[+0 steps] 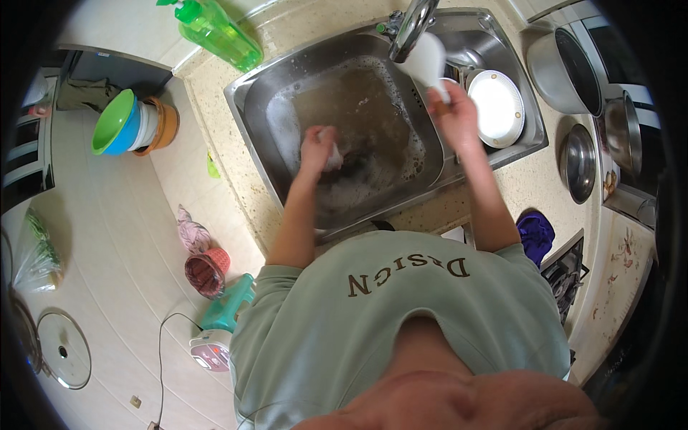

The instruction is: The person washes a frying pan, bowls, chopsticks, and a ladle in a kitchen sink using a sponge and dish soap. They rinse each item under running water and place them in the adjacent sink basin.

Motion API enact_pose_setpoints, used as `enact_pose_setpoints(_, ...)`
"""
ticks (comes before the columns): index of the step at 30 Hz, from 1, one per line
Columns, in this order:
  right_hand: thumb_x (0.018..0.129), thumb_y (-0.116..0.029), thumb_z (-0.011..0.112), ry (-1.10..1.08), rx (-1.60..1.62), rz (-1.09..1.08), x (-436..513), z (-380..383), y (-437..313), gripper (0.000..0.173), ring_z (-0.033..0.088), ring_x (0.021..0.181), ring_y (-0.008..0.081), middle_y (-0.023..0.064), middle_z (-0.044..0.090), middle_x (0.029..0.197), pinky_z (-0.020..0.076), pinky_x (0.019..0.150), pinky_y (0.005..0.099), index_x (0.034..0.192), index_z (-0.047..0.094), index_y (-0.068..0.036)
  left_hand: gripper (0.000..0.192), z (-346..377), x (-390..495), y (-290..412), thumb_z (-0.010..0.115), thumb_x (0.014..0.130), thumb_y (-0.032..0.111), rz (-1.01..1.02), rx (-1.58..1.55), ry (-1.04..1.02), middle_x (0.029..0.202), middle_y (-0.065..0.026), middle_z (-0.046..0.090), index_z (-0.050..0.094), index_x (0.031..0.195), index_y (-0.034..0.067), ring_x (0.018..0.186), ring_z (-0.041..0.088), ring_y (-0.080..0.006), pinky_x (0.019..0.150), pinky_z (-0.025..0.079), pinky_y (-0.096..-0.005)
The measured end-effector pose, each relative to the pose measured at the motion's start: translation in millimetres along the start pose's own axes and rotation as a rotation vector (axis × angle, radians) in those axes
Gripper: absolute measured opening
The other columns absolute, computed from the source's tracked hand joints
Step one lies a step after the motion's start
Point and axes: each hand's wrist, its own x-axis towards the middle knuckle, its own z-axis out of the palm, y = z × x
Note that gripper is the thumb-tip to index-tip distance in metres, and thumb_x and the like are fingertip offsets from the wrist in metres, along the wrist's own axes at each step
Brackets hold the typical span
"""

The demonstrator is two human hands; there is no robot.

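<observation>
Over the soapy water of the large basin of a stainless steel sink, my left hand is shut on a pale, wet cloth or sponge; its exact kind is blurred. My right hand grips the handle end of a white, paddle-shaped utensil, perhaps a rice paddle or ladle, beside the chrome faucet. The utensil's wide end is up by the spout and blurred by motion. White plates with a patterned rim are stacked in the smaller basin, just right of my right hand.
A green pump bottle stands at the sink's upper left corner. To the right are a large metal pot, a steel bowl, a purple cloth and a gas stove. Stacked plastic basins are at the left.
</observation>
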Motion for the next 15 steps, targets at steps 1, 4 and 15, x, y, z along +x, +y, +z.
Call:
enact_pose_setpoints(1,0.090,-0.021,0.061,0.078,0.009,-0.060,3,-20,10,0.017,0.050,0.054,0.0048,0.0000,0.061,0.068,0.0403,0.049,0.0214,0.101,0.063,-0.008,0.036,-6,0,3,0.062,0.085,0.035,-0.008,0.135,-0.149,0.083,-0.0073,0.058,0.057,0.101,0.002,0.069,0.061,-0.0179,0.050,0.048,-0.0336)
enact_pose_setpoints(4,0.090,-0.021,0.061,0.325,-0.139,-0.012,8,-79,48,0.021,0.053,0.053,0.0060,0.0026,0.063,0.071,0.0418,0.047,0.0203,0.102,0.061,-0.005,0.053,-16,4,7,0.070,0.078,0.035,-0.189,0.329,-0.400,0.098,-0.0090,0.064,0.056,0.118,0.003,0.089,0.062,-0.0186,0.073,0.049,-0.0295)
enact_pose_setpoints(15,0.080,-0.009,0.058,0.377,-0.824,-0.076,-27,-95,109,0.035,0.058,0.090,0.0344,0.0160,0.059,0.096,0.0473,0.078,0.0432,0.114,0.058,-0.016,0.055,56,-1,-39,0.062,0.081,0.034,0.001,1.202,-0.238,0.134,-0.0258,0.035,0.047,0.129,0.012,0.125,0.032,-0.0452,0.098,0.038,-0.0493)
